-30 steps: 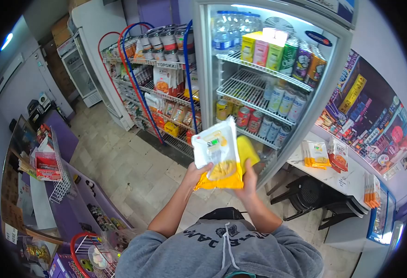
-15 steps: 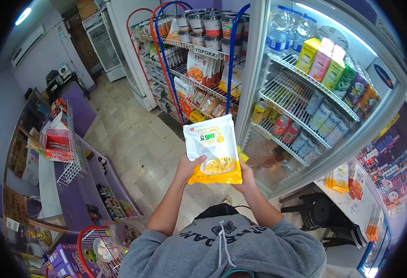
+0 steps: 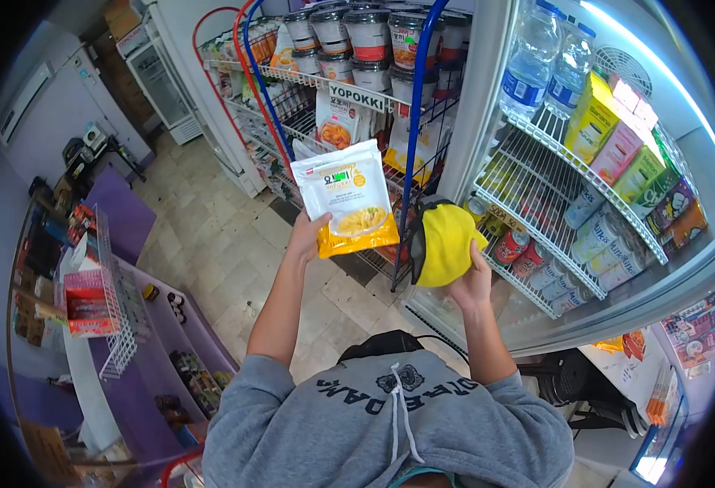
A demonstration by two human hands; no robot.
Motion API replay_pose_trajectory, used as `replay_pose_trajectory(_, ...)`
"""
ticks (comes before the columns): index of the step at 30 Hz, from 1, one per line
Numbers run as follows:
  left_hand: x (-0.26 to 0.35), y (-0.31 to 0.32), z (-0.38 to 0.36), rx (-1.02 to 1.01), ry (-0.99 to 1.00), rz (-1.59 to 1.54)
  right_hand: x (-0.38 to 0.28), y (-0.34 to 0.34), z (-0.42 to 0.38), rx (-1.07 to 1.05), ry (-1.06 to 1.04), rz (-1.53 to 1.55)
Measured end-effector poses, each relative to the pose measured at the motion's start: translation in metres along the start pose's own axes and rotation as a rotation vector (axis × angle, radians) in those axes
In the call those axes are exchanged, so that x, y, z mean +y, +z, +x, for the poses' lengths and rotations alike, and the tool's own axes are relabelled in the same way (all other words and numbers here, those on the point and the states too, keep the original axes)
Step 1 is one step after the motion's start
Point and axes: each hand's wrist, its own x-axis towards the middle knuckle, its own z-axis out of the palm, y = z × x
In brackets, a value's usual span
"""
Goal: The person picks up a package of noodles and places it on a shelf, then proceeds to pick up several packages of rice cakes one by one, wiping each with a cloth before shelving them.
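Note:
My left hand [image 3: 307,236] is closed on the lower left edge of a white and yellow Yopokki pouch [image 3: 345,187], its thumb on the front. The pouch is upright, slightly tilted, with a bowl pictured on it. In my right hand [image 3: 473,281] is a yellow cloth [image 3: 447,244] with a dark grey or black side, bunched up; my fingers are partly hidden behind it. The pouch and the cloth are apart. Beyond them stands a wire rack [image 3: 357,89] labelled YOPOKKI, holding several lidded cups [image 3: 366,41] and pouches.
A lit drinks fridge [image 3: 553,171] stands on the right, with bottles, cartons and cans on wire shelves. A purple and white counter [image 3: 89,390] with a small wire rack [image 3: 113,301] runs along the left. Black stools [image 3: 577,378] and a white table [image 3: 630,374] are at lower right.
My hands have moved apart. The pouch has shifted left and up in my left hand; the yellow cloth, mostly hidden behind it before, now shows fully in my right hand. The view has shifted too.

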Motion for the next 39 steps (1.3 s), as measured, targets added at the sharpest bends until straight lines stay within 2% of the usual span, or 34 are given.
replay_pose_trajectory(2,-0.001,0.002,0.047,-0.022,0.132,0.021,-0.001,-0.003,0.005,0.034,-0.076,-0.028)
replay_pose_trajectory(3,-0.001,0.005,0.072,-0.041,0.125,0.023,0.001,-0.005,0.007,0.063,-0.131,-0.053)
replay_pose_trajectory(5,-0.005,0.011,0.12,-0.063,0.347,0.077,0.005,-0.009,0.008,0.075,-0.184,-0.04)
replay_pose_trajectory(9,-0.032,0.018,0.217,-0.181,0.303,0.178,0.023,-0.009,0.009,0.13,-0.393,-0.045)
replay_pose_trajectory(11,-0.05,0.026,0.256,-0.238,0.375,0.215,0.037,-0.004,0.011,0.218,-0.513,-0.058)
replay_pose_trajectory(15,-0.066,0.042,0.295,-0.447,0.185,0.402,0.065,-0.011,0.017,0.297,-0.657,-0.028)
replay_pose_trajectory(16,-0.085,0.042,0.312,-0.513,0.181,0.364,0.071,-0.008,0.018,0.314,-0.677,-0.021)
replay_pose_trajectory(17,-0.09,0.046,0.319,-0.538,0.179,0.36,0.077,-0.002,0.019,0.32,-0.701,-0.022)
replay_pose_trajectory(19,-0.1,0.053,0.327,-0.432,0.132,0.465,0.089,0.01,0.023,0.363,-0.757,-0.012)
replay_pose_trajectory(21,-0.106,0.056,0.333,-0.465,0.124,0.387,0.098,0.005,0.026,0.386,-0.771,0.005)
replay_pose_trajectory(23,-0.109,0.063,0.341,-0.342,0.582,0.904,0.106,0.001,0.027,0.408,-0.784,0.015)
replay_pose_trajectory(25,-0.117,0.073,0.336,-0.32,0.576,0.962,0.111,0.001,0.028,0.438,-0.795,0.024)
replay_pose_trajectory(28,-0.12,0.086,0.33,-0.32,0.683,0.809,0.115,0.01,0.027,0.459,-0.831,0.027)
replay_pose_trajectory(31,-0.131,0.079,0.327,-0.321,0.613,0.708,0.119,0.007,0.023,0.48,-0.852,0.032)
replay_pose_trajectory(32,-0.132,0.075,0.326,-0.258,0.415,0.75,0.12,0.008,0.021,0.486,-0.866,0.038)
replay_pose_trajectory(35,-0.126,0.076,0.323,-0.199,0.372,0.813,0.122,0.005,0.019,0.489,-0.882,0.034)
replay_pose_trajectory(36,-0.124,0.079,0.322,-0.246,0.304,0.837,0.124,-0.002,0.016,0.499,-0.86,0.039)
replay_pose_trajectory(39,-0.164,0.072,0.347,-0.236,0.338,0.872,0.121,-0.002,0.008,0.501,-0.859,0.038)
